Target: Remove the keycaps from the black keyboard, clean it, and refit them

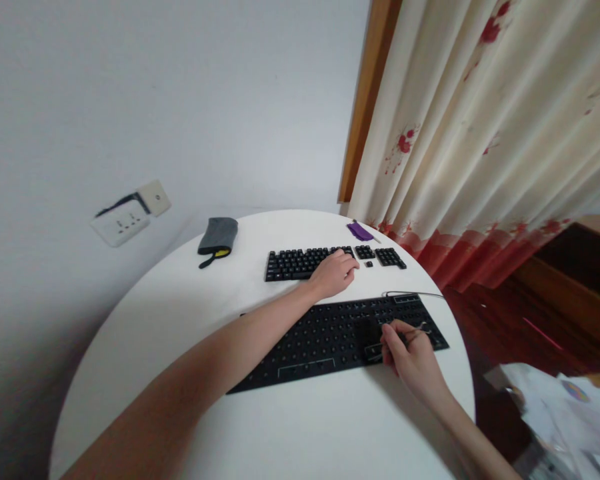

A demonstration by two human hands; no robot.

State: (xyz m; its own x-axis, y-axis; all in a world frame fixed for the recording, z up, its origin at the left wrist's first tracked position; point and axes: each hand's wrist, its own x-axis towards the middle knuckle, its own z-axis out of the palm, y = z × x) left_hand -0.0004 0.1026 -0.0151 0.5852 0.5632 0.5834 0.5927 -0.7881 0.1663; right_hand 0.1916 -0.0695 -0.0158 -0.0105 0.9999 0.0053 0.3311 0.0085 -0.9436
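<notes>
A black keyboard base (330,337) with its keycaps taken off lies near me on the round white table (190,313). Beyond it the removed keycaps (300,261) are laid out in rows like a keyboard. My left hand (335,273) reaches across and rests on the right end of the main block of keycaps, fingers curled over them. My right hand (413,353) sits at the base's right part, pinching a thin wire keycap puller (420,328) over the switches.
A grey pouch (217,237) with a yellow lining lies at the table's back left. A purple tool (360,231) lies at the back by the floral curtain (480,133). A wall socket (123,223) is on the left wall. The keyboard's cable (415,293) runs off to the right.
</notes>
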